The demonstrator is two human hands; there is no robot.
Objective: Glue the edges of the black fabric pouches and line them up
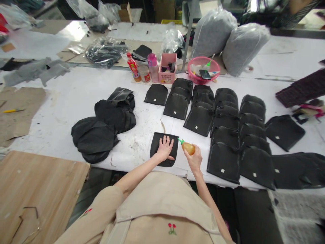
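Note:
My left hand [165,149] lies with its fingers spread on a black fabric piece [155,149] near the table's front edge, pressing it flat. In my right hand [195,160] is a squeeze bottle [188,148] of amber liquid with a green nozzle. The bottle is tilted, and its tip points at the piece's upper right corner; whether it touches cannot be made out. To the right, overlapping rows of similar black pieces [224,152] with small white tags cover the table. A loose pile of black fabric [104,125] lies to the left.
Behind the work stand a red-capped drink bottle [133,67], a glass jar [144,74], a pink-lidded bottle [152,67], a pink box [167,77] and a pink basin [198,78]. Two stuffed plastic bags [245,47] rise behind. Eyeglasses [38,223] rest on a wooden board [50,179] at lower left.

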